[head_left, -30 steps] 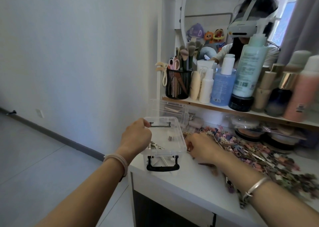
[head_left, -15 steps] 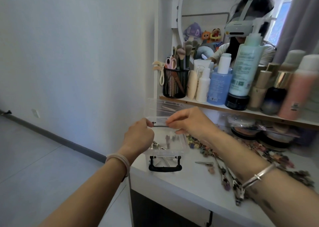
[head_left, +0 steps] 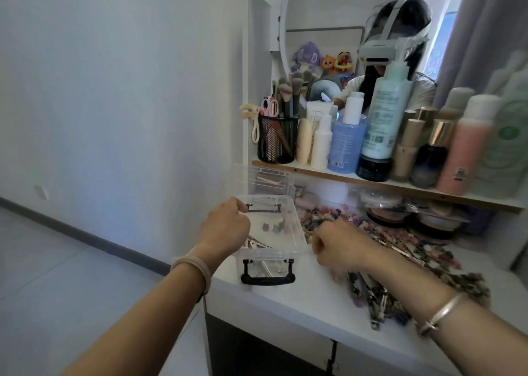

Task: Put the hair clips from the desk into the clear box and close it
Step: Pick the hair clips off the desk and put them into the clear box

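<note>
Clear box (head_left: 274, 232) sits at the left front corner of the white desk (head_left: 300, 298), lid (head_left: 264, 179) tipped up and back, so it's open. Black latch handle (head_left: 267, 278) hangs down the box's near end; a second black latch shows at the far end.

Left hand (head_left: 225, 229) grips the box's left rim, fingers curled over the edge near the far latch. Clenched on the box, holding it in place. Pale hair tie loops around that wrist.

Right hand (head_left: 337, 245) is just right of the box, low over the desk, fingers curled inward in a loose fist. Blurred; cannot tell whether it's holding a clip. Silver bangle on that wrist.

Hair clips (head_left: 405, 249): most are on the desk, a wide scatter of small flowered metal clips running from beside the box out to the right, some lying under the right forearm near the front edge. A few are already inside the box: small dark flower pieces on the floor of it, plus some bare metal clips towards the near end.

Shelf (head_left: 371, 182) above the desk carries a black mesh cup (head_left: 277, 139) of brushes and scissors, then a row of bottles. Round mirror (head_left: 343, 18) behind shows a person wearing a white headset. Compacts and jars sit under the shelf, behind the clip pile.
</note>
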{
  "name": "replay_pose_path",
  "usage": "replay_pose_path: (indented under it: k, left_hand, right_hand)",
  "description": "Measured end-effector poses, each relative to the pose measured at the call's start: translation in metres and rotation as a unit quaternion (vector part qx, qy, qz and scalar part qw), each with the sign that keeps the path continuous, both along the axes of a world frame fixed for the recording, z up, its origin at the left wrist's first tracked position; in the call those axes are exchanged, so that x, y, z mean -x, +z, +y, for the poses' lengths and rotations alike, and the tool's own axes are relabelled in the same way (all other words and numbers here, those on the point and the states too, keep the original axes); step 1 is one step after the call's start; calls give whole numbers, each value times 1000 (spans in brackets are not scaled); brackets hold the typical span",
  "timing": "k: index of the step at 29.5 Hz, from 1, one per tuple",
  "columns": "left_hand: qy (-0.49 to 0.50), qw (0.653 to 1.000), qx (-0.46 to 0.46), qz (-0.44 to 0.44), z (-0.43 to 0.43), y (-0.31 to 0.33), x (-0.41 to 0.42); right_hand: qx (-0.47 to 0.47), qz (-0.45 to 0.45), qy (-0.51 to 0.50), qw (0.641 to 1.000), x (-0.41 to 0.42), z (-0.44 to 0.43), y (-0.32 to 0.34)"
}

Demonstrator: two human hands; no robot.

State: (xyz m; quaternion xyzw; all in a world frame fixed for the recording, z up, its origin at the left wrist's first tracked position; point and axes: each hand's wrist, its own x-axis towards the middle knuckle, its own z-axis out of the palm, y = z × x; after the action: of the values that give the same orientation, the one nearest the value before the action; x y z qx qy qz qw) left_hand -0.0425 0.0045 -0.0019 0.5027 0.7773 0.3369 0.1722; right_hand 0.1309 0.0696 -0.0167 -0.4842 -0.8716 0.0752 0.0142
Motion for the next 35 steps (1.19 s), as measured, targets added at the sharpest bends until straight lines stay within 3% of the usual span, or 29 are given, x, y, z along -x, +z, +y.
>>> replay_pose_path:
  k: [2, 4, 9, 14, 18, 22, 27, 30, 35]
  left_hand:
    - [-1, 1000, 0, 1, 0, 0, 0]
    - [-1, 1000, -1, -1, -1, 2, -1]
    - [-2, 1000, -1, -1, -1, 2, -1]
    - [-3, 1000, 1, -5, 1, 2, -1]
    - [16, 1000, -7, -13, 4, 4, 9]
    - [44, 999, -8, -19, 8, 4, 27]
    - [59, 998, -2, -20, 12, 4, 46]
    - [55, 998, -3, -29, 14, 4, 53]
    - [52, 998, -13, -28, 17, 3, 58]
  right_hand:
    - [4, 170, -30, 985, 6, 1, 13]
    - [82, 328, -23, 941, 14, -1, 30]
    - [124, 378, -16, 917, 25, -5, 41]
    - [155, 478, 4, 865, 36, -3, 50]
    - [169, 404, 41, 898, 54, -5, 48]
    - [85, 448, -30, 889, 63, 10, 39]
    - [38, 201, -2, 979, 69, 37, -5]
    - [-16, 84, 63, 994, 84, 44, -23]
    - [-36, 20, 70, 997, 93, 49, -26]
